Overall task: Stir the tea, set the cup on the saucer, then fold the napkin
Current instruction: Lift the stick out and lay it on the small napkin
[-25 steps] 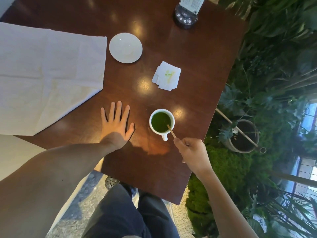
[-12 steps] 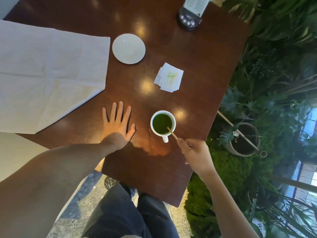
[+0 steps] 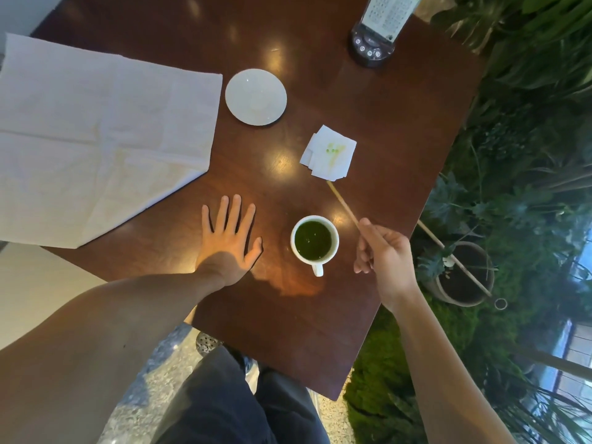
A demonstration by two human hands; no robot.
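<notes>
A white cup (image 3: 314, 241) of dark green tea stands on the brown table (image 3: 320, 315), handle toward me. My right hand (image 3: 382, 254), just right of the cup, pinches a thin wooden stir stick (image 3: 342, 202) that is out of the tea and points up-left at a small stained paper tissue (image 3: 328, 152). Spread flat on the table left of the cup lies my left hand (image 3: 229, 237), holding nothing. The white saucer (image 3: 255, 97) sits empty farther back. A large white cloth napkin (image 3: 93, 136) is unfolded at the left.
A dark stand with a printed card (image 3: 373, 43) is at the table's far right corner. Green plants and a pot (image 3: 461, 277) crowd the floor beyond the table's right edge. My dark-trousered legs (image 3: 240, 405) are below the near edge.
My right hand lifted the stir stick out of the tea and swung it up and to the right, its tip now near the tissue. The left hand and cup stayed put.
</notes>
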